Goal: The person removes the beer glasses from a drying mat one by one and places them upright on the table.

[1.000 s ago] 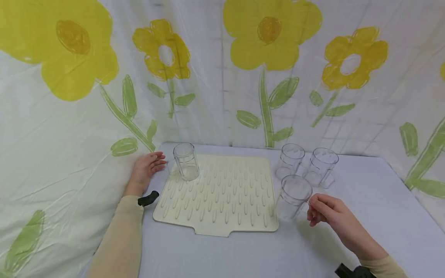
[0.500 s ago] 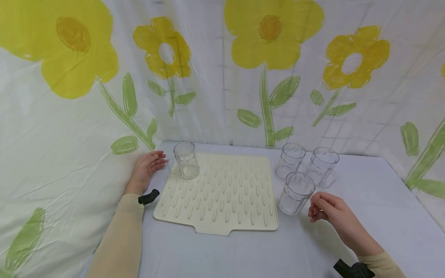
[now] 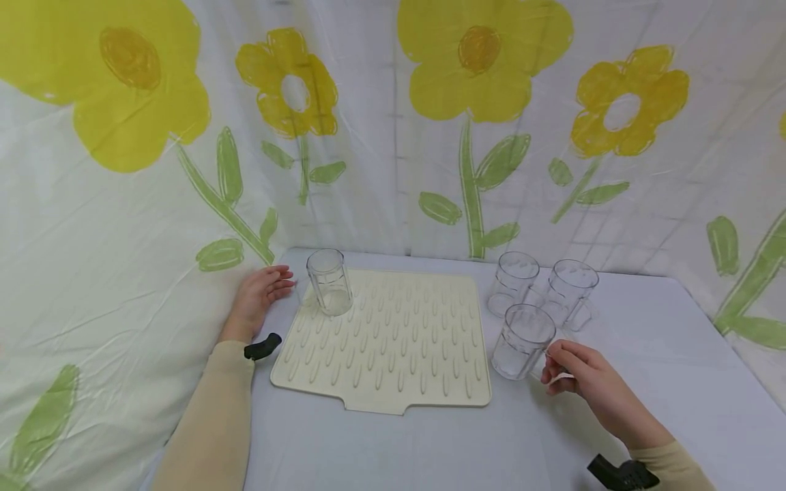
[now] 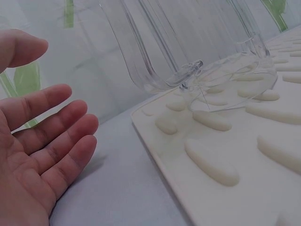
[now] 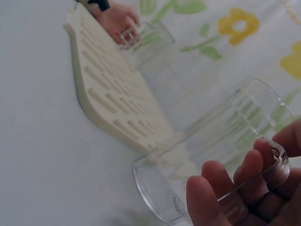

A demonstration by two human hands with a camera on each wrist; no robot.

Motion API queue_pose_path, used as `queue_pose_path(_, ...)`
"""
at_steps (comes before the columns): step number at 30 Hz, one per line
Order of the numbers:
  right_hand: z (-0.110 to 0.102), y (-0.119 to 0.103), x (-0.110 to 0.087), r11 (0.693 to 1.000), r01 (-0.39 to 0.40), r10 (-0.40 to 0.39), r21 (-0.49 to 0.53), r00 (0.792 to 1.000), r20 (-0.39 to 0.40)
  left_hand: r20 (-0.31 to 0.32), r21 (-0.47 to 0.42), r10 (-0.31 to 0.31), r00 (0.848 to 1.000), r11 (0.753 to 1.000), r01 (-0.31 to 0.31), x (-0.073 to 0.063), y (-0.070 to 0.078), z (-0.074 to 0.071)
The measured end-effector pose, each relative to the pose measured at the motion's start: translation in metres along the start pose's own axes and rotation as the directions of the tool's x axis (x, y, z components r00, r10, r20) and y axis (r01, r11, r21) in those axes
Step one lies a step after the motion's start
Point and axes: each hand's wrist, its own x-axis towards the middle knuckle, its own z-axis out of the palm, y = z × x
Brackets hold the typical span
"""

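Note:
My left hand (image 3: 260, 294) rests beside the far left corner of a cream drying mat (image 3: 381, 399), palm facing inward, fingers relaxed and slightly bent. A clear glass mug (image 3: 329, 293) stands upright on that corner, its handle (image 4: 146, 70) turned towards the left hand but apart from the fingers. To the right of the mat, my right hand (image 3: 580, 375) holds a second glass mug (image 3: 518, 351) by its handle (image 5: 281, 165), fingers curled around it. That mug stands nearly upright, close to the mat's right edge.
Two more clear glass mugs (image 3: 512, 290) stand just behind the held one; the right-hand mug (image 3: 568, 296) has its handle turned to the right. A white cloth (image 3: 319, 450) covers the table. A flower-printed curtain (image 3: 368, 170) hangs along the back and left.
The mug in my right hand has shifted slightly back and right and become more upright, then stayed nearly still. The left hand and its nearby mug have kept their places.

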Motion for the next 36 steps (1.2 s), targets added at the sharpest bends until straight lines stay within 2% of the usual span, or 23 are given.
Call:
queue_pose_path(5,0.0,-0.003,0.001,0.998,-0.054,0.053,-0.023,0.999,-0.012,0.004,-0.003,-0.001,1.0,1.0,0.001,0.0,0.0,0.0)
queue_pose_path(9,-0.002,-0.005,0.0,0.995,-0.062,0.06,-0.077,0.998,-0.028,0.0,0.02,0.0,1.0,1.0,0.0,0.002,0.0,-0.001)
queue_pose_path(14,-0.005,-0.014,-0.004,0.973,-0.082,0.063,-0.217,0.993,-0.097,-0.003,0.05,-0.005,1.0,0.999,0.005,0.002,-0.001,-0.001)
queue_pose_path(17,-0.006,-0.026,-0.007,0.919,-0.084,0.024,-0.386,0.987,-0.157,-0.009,0.051,-0.009,1.0,0.999,0.009,0.002,-0.001,-0.001)
queue_pose_path(20,-0.007,-0.042,-0.008,0.816,-0.051,-0.084,-0.576,0.975,-0.205,-0.014,0.055,-0.012,1.0,0.998,0.013,0.002,-0.002,0.0)
queue_pose_path(23,-0.007,-0.058,-0.008,0.711,-0.037,-0.186,-0.703,0.953,-0.239,-0.016,0.059,-0.016,1.0,0.998,0.017,0.001,-0.003,0.002)
queue_pose_path(25,-0.007,-0.068,-0.007,0.669,-0.038,-0.229,-0.743,0.939,-0.255,-0.012,0.063,-0.019,1.0,0.998,0.019,0.001,-0.003,0.003)
queue_pose_path(29,0.002,-0.091,0.0,0.647,0.006,-0.31,-0.763,0.916,-0.255,-0.011,0.068,-0.019,1.0,0.997,0.019,-0.001,-0.004,0.004)
queue_pose_path(36,0.041,-0.141,0.029,0.669,0.141,-0.407,-0.73,0.891,-0.201,-0.009,0.073,0.004,1.0,0.997,-0.003,0.0,-0.003,0.001)
